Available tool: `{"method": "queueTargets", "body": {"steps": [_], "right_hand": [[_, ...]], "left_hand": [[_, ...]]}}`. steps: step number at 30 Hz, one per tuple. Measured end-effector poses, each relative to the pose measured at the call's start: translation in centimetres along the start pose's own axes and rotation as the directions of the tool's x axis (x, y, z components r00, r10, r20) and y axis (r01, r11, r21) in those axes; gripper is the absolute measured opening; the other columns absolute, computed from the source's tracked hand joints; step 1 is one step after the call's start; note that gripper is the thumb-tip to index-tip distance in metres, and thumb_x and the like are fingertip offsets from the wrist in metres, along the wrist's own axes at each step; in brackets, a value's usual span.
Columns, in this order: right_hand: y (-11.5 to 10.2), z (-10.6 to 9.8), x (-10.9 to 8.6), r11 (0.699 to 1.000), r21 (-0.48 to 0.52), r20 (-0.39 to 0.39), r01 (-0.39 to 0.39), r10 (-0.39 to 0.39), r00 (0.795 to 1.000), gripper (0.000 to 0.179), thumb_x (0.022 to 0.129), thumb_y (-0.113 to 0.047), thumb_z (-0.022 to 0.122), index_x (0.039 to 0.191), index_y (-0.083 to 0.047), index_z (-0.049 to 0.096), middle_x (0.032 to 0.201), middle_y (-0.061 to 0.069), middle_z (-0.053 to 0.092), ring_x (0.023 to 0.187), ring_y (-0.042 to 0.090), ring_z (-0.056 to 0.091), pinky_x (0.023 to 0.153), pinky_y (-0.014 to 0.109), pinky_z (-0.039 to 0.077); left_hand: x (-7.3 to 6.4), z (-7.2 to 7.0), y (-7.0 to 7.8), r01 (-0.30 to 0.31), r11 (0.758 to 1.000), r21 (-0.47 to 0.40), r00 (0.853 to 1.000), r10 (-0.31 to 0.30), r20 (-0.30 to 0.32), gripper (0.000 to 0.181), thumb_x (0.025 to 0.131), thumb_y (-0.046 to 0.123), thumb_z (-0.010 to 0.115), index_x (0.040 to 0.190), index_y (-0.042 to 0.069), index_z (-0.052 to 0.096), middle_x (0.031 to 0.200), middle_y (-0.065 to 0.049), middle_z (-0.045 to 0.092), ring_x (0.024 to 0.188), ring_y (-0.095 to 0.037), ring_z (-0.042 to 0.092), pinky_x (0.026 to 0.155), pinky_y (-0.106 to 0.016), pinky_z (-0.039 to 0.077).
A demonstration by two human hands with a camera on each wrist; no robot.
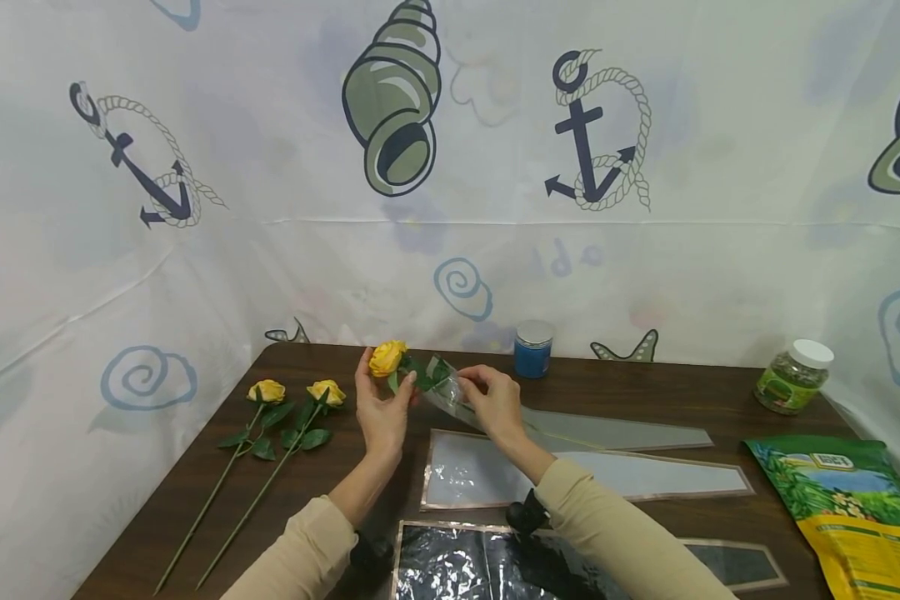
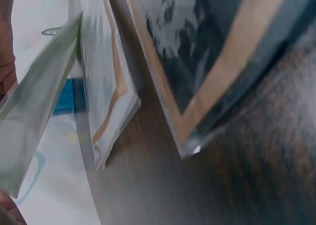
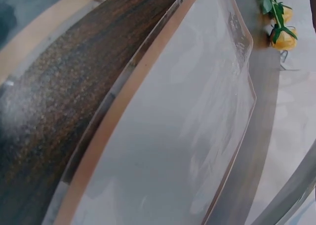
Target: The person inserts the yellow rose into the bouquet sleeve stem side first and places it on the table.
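Note:
A yellow rose (image 1: 387, 358) with green leaves lies at the wide end of a clear flower sleeve (image 1: 540, 427). My left hand (image 1: 382, 417) holds the rose, thumb by the leaves and fingers around the bloom's left side. With thumb and fingers, my right hand (image 1: 495, 404) pinches the sleeve's edge below the leaves. The sleeve tapers away to the right. In the left wrist view, the pale sleeve (image 2: 32, 116) slants between parts of my hand at the left edge. A strip of the sleeve (image 3: 291, 195) crosses the right wrist view's lower right corner.
Two yellow roses (image 1: 270, 437) lie at left. Copper-edged sleeves, one white (image 1: 472, 475) and one black (image 1: 442, 562), lie in front. A blue jar (image 1: 532, 352) stands behind; a white-lidded jar (image 1: 791, 379) and a green-yellow bag (image 1: 855, 508) are at right.

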State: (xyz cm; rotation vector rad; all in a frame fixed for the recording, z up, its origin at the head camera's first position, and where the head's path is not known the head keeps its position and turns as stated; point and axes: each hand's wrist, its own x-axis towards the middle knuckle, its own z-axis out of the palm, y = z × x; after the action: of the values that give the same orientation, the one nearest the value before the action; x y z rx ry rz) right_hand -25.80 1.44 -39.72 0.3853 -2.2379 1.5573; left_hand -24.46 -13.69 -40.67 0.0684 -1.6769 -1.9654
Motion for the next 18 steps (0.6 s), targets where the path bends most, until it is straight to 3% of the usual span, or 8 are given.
{"method": "queueTargets", "body": {"steps": [6, 18], "right_hand": [[0.06, 0.08, -0.01, 1.000, 0.007, 0.000, 0.017, -0.017, 1.000, 0.006, 0.086, -0.005, 0.066, 0.088, -0.001, 0.071, 0.081, 0.011, 0.070, 0.064, 0.021, 0.067, 0.056, 0.019, 0.050], [-0.02, 0.07, -0.02, 0.999, -0.040, -0.003, 0.037, -0.037, 0.999, 0.006, 0.085, -0.005, 0.067, 0.088, -0.002, 0.071, 0.079, 0.009, 0.070, 0.062, 0.016, 0.064, 0.056, 0.018, 0.048]], "left_hand": [[0.32, -0.19, 0.00, -0.044, 0.999, 0.013, 0.999, 0.044, -0.012, 0.066, 0.083, -0.001, 0.069, 0.139, 0.015, 0.038, 0.125, -0.012, 0.049, 0.066, -0.008, 0.063, 0.059, -0.024, 0.056], [-0.41, -0.48, -0.56, 0.012, 0.999, 0.050, 0.998, -0.015, 0.065, 0.051, 0.085, 0.000, 0.067, 0.129, 0.005, 0.042, 0.117, -0.015, 0.052, 0.081, -0.006, 0.065, 0.070, -0.025, 0.056]]}}
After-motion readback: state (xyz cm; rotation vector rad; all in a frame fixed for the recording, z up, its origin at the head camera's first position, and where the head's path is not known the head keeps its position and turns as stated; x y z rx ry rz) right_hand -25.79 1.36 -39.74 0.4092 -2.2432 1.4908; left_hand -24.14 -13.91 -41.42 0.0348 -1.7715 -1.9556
